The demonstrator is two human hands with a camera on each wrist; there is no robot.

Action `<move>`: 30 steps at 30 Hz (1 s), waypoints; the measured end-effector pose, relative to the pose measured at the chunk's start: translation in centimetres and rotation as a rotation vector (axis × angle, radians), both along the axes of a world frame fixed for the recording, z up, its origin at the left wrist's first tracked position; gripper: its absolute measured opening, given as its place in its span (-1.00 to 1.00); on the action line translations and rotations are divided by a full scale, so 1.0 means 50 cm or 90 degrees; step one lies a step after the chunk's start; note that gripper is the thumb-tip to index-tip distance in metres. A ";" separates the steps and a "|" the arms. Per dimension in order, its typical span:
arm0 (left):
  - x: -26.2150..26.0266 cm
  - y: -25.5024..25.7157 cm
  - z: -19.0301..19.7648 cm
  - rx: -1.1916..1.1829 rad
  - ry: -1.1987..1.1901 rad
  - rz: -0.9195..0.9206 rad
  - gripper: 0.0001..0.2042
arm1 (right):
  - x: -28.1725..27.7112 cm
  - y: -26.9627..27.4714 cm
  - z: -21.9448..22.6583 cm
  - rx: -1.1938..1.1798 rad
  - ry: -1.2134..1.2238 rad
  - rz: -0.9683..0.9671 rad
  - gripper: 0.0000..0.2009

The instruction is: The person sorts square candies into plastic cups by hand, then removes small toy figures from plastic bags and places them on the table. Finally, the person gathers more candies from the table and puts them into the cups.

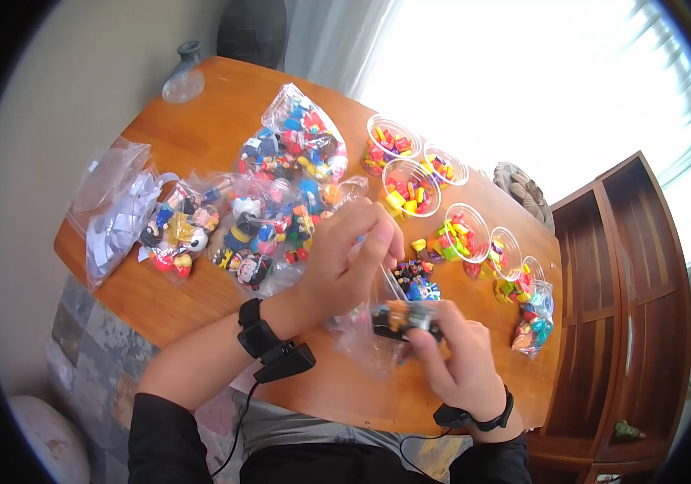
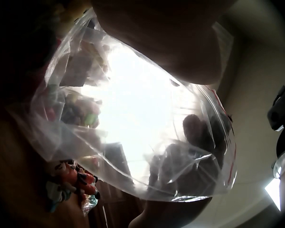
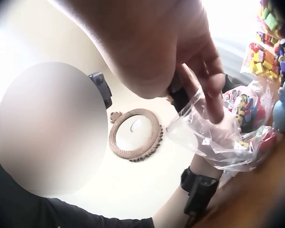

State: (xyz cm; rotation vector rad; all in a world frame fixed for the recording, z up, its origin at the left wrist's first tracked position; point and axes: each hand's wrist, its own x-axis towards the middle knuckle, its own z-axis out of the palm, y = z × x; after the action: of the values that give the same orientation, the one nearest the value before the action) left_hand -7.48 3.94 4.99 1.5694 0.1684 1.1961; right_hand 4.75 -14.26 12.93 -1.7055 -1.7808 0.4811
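Observation:
My left hand (image 1: 349, 262) pinches the top edge of a clear plastic zip bag (image 1: 366, 343), which hangs below the fingers. Seen from the left wrist, the bag (image 2: 128, 166) spreads wide, with a red line along its zip edge. My right hand (image 1: 462, 355) grips a dark and orange toy figure (image 1: 394, 317), slightly blurred, right at the bag. In the right wrist view the fingers overlap the bag's film (image 3: 194, 128), and the figure is mostly hidden. Just beyond the hands, small toy figures (image 1: 416, 282) in black, blue and white stand on the wooden table (image 1: 192, 302).
Bags of toy figures (image 1: 293, 141) cover the table's middle and far side. White crumpled plastic bags (image 1: 119, 218) lie at the left. Several clear cups (image 1: 410, 189) of colourful pieces line the right side, near another small filled bag (image 1: 533, 323). A wooden cabinet (image 1: 616, 323) stands beyond.

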 end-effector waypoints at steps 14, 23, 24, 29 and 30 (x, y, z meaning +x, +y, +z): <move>-0.029 0.074 0.051 0.101 0.402 -0.292 -0.75 | 0.009 0.030 0.006 -0.037 -0.079 -0.094 -0.77; -0.025 0.066 0.059 0.054 0.282 -0.208 -0.75 | 0.015 0.042 -0.002 0.065 -0.007 -0.123 -0.71; -0.021 0.071 0.054 0.010 0.249 -0.196 -0.76 | 0.024 0.037 -0.009 0.098 0.039 -0.171 -0.70; 0.007 0.102 0.003 -0.128 0.159 -0.194 -0.78 | 0.058 0.012 -0.010 -0.046 -0.059 -0.181 -0.61; 0.012 0.111 -0.006 -0.145 0.150 -0.204 -0.79 | 0.055 0.007 -0.010 -0.046 -0.060 -0.181 -0.61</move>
State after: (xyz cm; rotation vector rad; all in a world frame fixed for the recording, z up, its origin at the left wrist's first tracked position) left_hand -6.88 9.48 4.71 1.4669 0.1915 0.7167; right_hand 7.52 -13.94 12.42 -2.0224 -1.5638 0.3496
